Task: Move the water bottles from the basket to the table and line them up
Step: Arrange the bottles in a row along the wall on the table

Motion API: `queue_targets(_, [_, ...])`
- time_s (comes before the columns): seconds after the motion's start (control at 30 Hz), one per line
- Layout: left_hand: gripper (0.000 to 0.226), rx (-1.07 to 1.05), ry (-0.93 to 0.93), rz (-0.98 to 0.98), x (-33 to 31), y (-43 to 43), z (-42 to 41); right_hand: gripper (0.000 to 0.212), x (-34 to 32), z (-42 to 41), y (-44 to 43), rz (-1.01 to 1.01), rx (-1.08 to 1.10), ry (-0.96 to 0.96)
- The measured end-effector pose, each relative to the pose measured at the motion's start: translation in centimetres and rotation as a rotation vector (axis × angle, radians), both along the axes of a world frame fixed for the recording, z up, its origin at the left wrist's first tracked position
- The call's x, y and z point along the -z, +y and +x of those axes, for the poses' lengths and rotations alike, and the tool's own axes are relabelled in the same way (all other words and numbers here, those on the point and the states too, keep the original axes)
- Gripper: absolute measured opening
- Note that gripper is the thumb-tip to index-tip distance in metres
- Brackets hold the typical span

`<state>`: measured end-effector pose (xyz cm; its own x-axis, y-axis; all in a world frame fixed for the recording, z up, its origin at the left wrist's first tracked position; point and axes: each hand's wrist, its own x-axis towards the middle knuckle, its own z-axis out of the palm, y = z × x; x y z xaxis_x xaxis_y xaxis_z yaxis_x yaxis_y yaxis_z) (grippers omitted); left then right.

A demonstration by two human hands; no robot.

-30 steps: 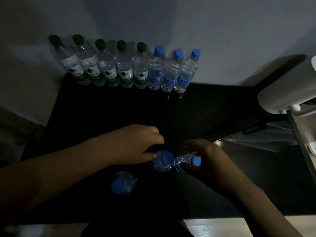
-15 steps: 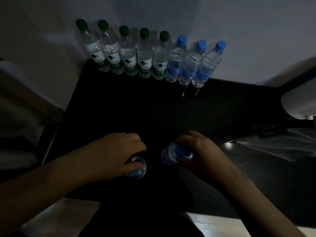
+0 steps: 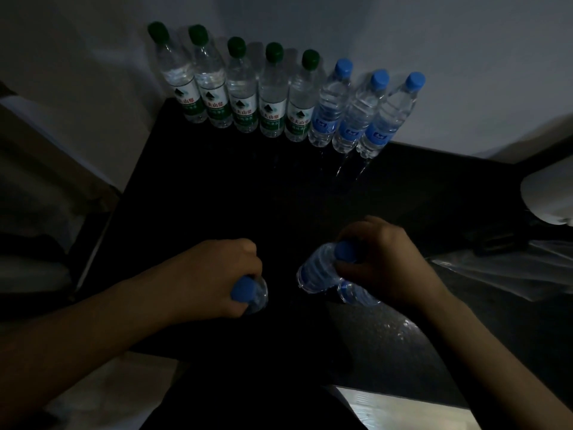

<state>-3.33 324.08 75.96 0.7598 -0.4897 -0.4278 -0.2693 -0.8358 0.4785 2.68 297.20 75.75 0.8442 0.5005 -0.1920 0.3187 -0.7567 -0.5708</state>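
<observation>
Left grip: left hand (image 3: 214, 274) closed around the neck of the left bottle (image 3: 249, 294), knuckles up, fingers curled over the top, blue cap poking out on the thumb side. Forearm comes in from the lower left.

Right grip: right hand (image 3: 384, 265) closed on the right bottle (image 3: 316, 271) at its cap end, fingers wrapped over the blue cap. That bottle is tilted, with its body pointing toward the left hand. Forearm comes in from the lower right.

A third bottle (image 3: 356, 296) shows just under the right hand, touching or nearly touching the right bottle. Can't tell if the hand holds it.

Both hands are well in front of the bottle row, over the dark table (image 3: 232, 197).

The bottle row stands upright at the table's far edge against the wall (image 3: 403, 32): five green-cap bottles (image 3: 242, 103) at its left end, three blue-cap bottles (image 3: 353, 119) at its right end, packed side by side.
</observation>
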Motion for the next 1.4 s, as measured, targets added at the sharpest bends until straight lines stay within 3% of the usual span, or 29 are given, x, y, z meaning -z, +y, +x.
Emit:
queue_targets(0.53, [0.025, -0.033, -0.201, -0.092, -5.6, -4.2, 11.8, 0.023, -6.9, 11.7, -6.4, -0.139, 0.368, -0.098])
queue_targets(0.67, [0.018, 0.026, -0.191, -0.075, -6.4, -6.7, 15.4, 0.027, -7.3, 15.1, -8.4, -0.201, 0.440, -0.133])
queue_targets(1.4, [0.019, 0.096, -0.233, -0.046, -5.0, -12.6, 25.5, 0.031, -1.3, 28.5, -12.3, -0.198, 0.578, -0.128])
